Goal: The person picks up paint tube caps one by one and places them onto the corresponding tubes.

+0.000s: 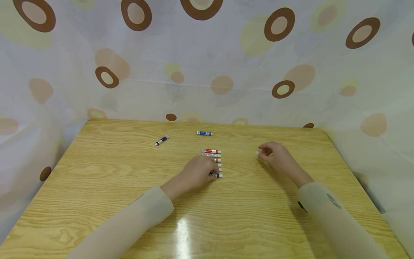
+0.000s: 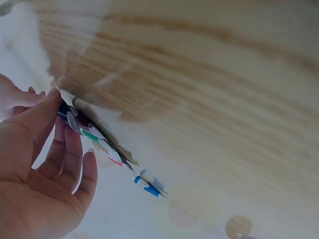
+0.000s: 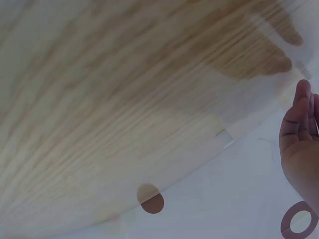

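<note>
Small paint tubes lie side by side in a row, white caps to the right. A red-labelled tube (image 1: 211, 151) is farthest away, and the left hand covers much of the others. My left hand (image 1: 198, 171) pinches the dark paint tube (image 1: 217, 175) at the near end of the row; thumb and finger show on it in the left wrist view. To the right, my right hand (image 1: 278, 157) has its thumb and forefinger curved but apart. Just beyond their tips is a small white piece (image 1: 257, 153), its kind too small to tell.
A blue tube (image 1: 204, 133) lies near the table's back edge. A dark purple tube (image 1: 161, 140) lies at an angle to its left. The wooden table (image 1: 97, 172) meets a patterned curtain (image 1: 200, 100) at the back and sides.
</note>
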A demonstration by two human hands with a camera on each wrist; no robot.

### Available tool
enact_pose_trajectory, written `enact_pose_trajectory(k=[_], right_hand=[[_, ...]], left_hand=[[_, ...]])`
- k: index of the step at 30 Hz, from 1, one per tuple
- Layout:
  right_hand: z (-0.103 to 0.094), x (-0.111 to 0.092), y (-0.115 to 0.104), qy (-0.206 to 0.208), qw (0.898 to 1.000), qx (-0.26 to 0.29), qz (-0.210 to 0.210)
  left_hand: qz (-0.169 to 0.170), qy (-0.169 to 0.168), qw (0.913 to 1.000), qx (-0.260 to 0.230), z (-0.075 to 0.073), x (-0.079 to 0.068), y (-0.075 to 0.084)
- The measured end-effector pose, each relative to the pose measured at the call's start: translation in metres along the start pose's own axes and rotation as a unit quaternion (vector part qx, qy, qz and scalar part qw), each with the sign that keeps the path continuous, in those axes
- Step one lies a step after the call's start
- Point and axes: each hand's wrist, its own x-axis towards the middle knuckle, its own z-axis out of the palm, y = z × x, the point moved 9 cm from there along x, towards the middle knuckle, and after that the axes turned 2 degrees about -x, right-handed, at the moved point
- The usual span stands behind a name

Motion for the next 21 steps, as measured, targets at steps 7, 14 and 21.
enact_pose_trajectory(k=[7,14,21], right_hand=[[0.007,0.009,0.006,-0.026,1.000,-0.004,0.016],[0.013,0.014,0.005,-0.028,0.999,-0.010,0.010],[0.015,0.014,0.004,-0.020,1.000,-0.007,0.012]], left_hand=[[0.003,-0.010,0.9999,0.010,0.003,0.000,0.001],[0.005,-0.007,0.9999,0.013,0.005,-0.001,0.000],[-0.002,-0.006,0.9999,0.008,0.003,-0.002,0.000]])
